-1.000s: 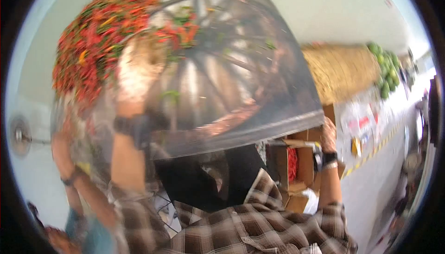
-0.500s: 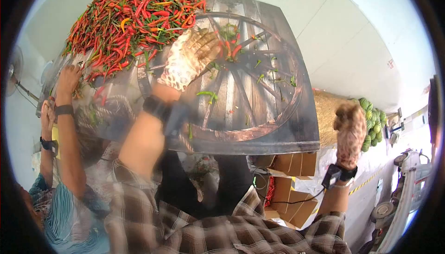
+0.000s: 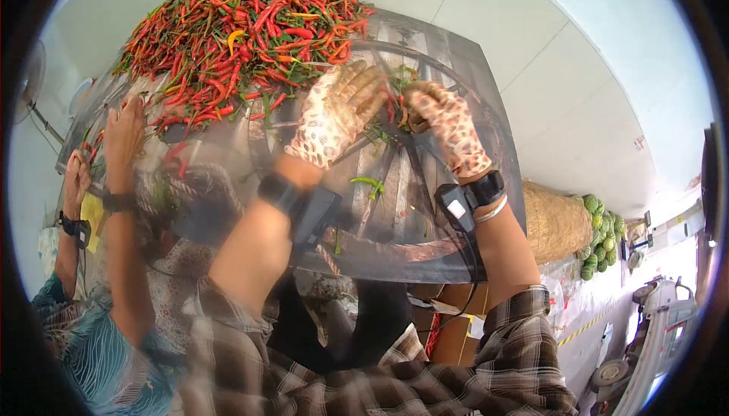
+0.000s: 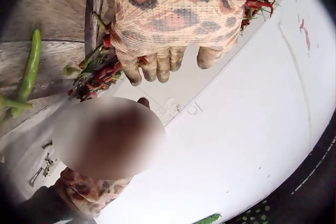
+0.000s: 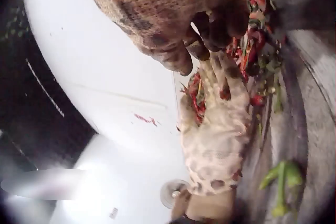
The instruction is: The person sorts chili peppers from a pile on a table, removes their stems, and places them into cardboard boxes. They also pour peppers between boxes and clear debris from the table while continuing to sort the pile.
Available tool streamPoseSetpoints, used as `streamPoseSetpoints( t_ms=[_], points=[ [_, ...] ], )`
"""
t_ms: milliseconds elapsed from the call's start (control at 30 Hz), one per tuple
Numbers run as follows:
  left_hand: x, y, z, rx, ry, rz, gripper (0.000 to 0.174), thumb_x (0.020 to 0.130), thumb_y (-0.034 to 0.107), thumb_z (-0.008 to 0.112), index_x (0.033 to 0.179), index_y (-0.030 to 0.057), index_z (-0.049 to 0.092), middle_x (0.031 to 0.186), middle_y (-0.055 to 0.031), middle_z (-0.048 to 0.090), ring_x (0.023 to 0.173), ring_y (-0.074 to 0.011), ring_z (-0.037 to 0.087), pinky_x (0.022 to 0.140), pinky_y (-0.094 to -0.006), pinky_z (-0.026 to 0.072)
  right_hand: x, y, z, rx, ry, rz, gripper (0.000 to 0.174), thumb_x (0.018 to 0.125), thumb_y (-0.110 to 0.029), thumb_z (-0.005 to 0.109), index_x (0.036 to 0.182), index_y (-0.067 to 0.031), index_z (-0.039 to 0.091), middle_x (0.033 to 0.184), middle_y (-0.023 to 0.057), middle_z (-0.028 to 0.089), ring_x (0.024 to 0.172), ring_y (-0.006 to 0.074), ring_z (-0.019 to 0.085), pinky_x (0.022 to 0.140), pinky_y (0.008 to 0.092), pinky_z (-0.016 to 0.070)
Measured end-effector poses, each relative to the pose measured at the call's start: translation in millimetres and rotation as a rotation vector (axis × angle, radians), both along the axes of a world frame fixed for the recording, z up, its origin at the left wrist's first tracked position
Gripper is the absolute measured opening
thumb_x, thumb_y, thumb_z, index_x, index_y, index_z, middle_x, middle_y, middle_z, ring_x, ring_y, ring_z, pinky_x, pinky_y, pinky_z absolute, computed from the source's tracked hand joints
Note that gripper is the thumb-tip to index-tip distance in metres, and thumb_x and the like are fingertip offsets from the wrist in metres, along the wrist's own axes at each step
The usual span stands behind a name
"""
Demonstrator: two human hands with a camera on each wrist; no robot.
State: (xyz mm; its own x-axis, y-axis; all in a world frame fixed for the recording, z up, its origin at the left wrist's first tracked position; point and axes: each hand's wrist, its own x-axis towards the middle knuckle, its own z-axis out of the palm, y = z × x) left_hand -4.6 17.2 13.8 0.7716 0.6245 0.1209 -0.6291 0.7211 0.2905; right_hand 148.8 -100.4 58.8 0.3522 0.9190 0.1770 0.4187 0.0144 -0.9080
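Both hands wear spotted, soil-stained gloves over a table point(image 3: 474, 74) printed with a wagon wheel. A small cluster of red chillies and green bits point(image 3: 393, 105) lies between them. My left hand point(image 3: 330, 116) is just left of this cluster, fingers extended, palm down; a bit of red point(image 4: 142, 60) shows between its fingers. My right hand point(image 3: 449, 124) reaches in from the right, fingers loosely bent at the cluster's edge, nothing visible in its grasp. Toward me lies a forked green chilli point(image 3: 370, 185). The large chilli pile point(image 3: 250, 29) rises beyond my left hand.
At the left, another person's hands point(image 3: 124, 135) work near the pile's edge, beside a blurred coil of rope point(image 3: 201, 177). To the right stand a straw-coloured bundle point(image 3: 558, 222) and several striped green melons point(image 3: 600, 234). Cardboard boxes point(image 3: 456, 332) sit below the table's near edge.
My right hand has swung in from beyond the table's right side to the small cluster. My left hand has shifted slightly right, still beside the cluster. Earlier, the view was blurred and tilted.
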Motion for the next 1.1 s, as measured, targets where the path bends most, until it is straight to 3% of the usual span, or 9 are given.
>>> streamPoseSetpoints(
  t_ms=[333, 467, 533, 600, 667, 733, 833, 1000, 1100],
  points=[
    [9, 4, -19, 0.098, -0.048, -0.175, 0.044, 0.093, 0.04, 0.047, 0.125, 0.0103, 0.049, 0.129, -0.0145, 0.05, 0.11, -0.0282, 0.052, 0.081, -0.037, 0.0489, -31, 18, -21, 0.06, -0.806, -0.003, 0.028, 0.081, -0.026, 0.063, 0.102, -0.0058, 0.062, 0.108, 0.017, 0.061, 0.102, 0.0334, 0.058, 0.087, 0.0398, 0.047],
    [3, -2, -10, 0.101, -0.037, -0.181, 0.054, 0.092, 0.044, 0.048, 0.134, 0.0104, 0.041, 0.139, -0.0112, 0.041, 0.128, -0.0255, 0.037, 0.094, -0.0438, 0.0402, 6, 16, -25, 0.185, -0.888, 0.02, 0.019, 0.084, -0.02, 0.059, 0.095, -0.0058, 0.064, 0.099, 0.0142, 0.063, 0.089, 0.0318, 0.061, 0.08, 0.0398, 0.0491],
    [3, -2, -13, 0.169, -0.06, -0.178, 0.058, 0.092, 0.046, 0.048, 0.135, 0.0099, 0.039, 0.14, -0.0091, 0.039, 0.133, -0.0246, 0.031, 0.101, -0.0485, 0.0342, 43, 2, -13, 0.249, -0.46, -0.213, 0.014, 0.085, -0.008, 0.055, 0.094, -0.0044, 0.065, 0.093, 0.012, 0.063, 0.079, 0.0256, 0.062, 0.07, 0.0338, 0.0517],
    [3, -2, -3, 0.072, -0.037, -0.132, 0.058, 0.091, 0.046, 0.049, 0.135, 0.0091, 0.039, 0.138, -0.01, 0.041, 0.131, -0.0261, 0.034, 0.102, -0.0524, 0.0338, 109, -10, -18, 0.196, -0.818, -0.549, 0.023, 0.091, -0.01, 0.047, 0.107, -0.0009, 0.06, 0.099, 0.0116, 0.064, 0.083, 0.019, 0.062, 0.072, 0.03, 0.052],
    [0, -5, 5, 0.015, -0.013, -0.119, 0.056, 0.094, 0.045, 0.043, 0.135, 0.0082, 0.039, 0.139, -0.0108, 0.039, 0.132, -0.0278, 0.033, 0.103, -0.0546, 0.032, 207, -14, -75, 0.522, 0.627, -0.164, 0.034, 0.097, -0.017, 0.043, 0.125, 0.0008, 0.046, 0.124, 0.0132, 0.051, 0.108, 0.0179, 0.051, 0.087, 0.0303, 0.0454],
    [1, -4, 7, -0.047, 0.015, -0.114, 0.054, 0.096, 0.045, 0.036, 0.135, 0.0074, 0.038, 0.141, -0.0116, 0.038, 0.133, -0.0295, 0.032, 0.104, -0.0568, 0.0302, 137, -16, -43, 0.341, 0.738, -0.575, 0.037, 0.098, -0.025, 0.042, 0.126, -0.001, 0.048, 0.116, 0.0102, 0.055, 0.095, 0.017, 0.054, 0.079, 0.029, 0.0461],
    [1, -3, 3, -0.013, -0.006, -0.102, 0.053, 0.096, 0.043, 0.04, 0.132, 0.0044, 0.041, 0.137, -0.0152, 0.041, 0.127, -0.0323, 0.04, 0.103, -0.0557, 0.0342, 119, -12, -57, 0.258, 0.094, -0.384, 0.032, 0.095, -0.025, 0.048, 0.114, -0.0016, 0.059, 0.102, 0.0084, 0.062, 0.084, 0.0147, 0.057, 0.072, 0.0263, 0.0471],
    [-4, 5, -6, 0.01, 0.006, -0.038, 0.053, 0.096, 0.043, 0.042, 0.125, -0.0005, 0.047, 0.124, -0.0169, 0.054, 0.111, -0.0332, 0.055, 0.092, -0.0461, 0.049, 56, 8, -28, 0.091, 0.152, -0.321, 0.029, 0.089, -0.023, 0.059, 0.103, 0.0006, 0.066, 0.098, 0.0134, 0.067, 0.085, 0.0217, 0.064, 0.075, 0.0299, 0.0492],
    [-3, 20, -19, 0.037, 0.036, -0.016, 0.05, 0.095, 0.042, 0.044, 0.121, -0.0003, 0.051, 0.113, -0.0151, 0.061, 0.091, -0.027, 0.063, 0.072, -0.0347, 0.0558, 50, 9, -33, -0.046, -0.265, -0.218, 0.031, 0.085, -0.025, 0.064, 0.101, 0.0012, 0.067, 0.093, 0.0157, 0.067, 0.085, 0.0232, 0.064, 0.076, 0.0328, 0.0488]
  ],
)
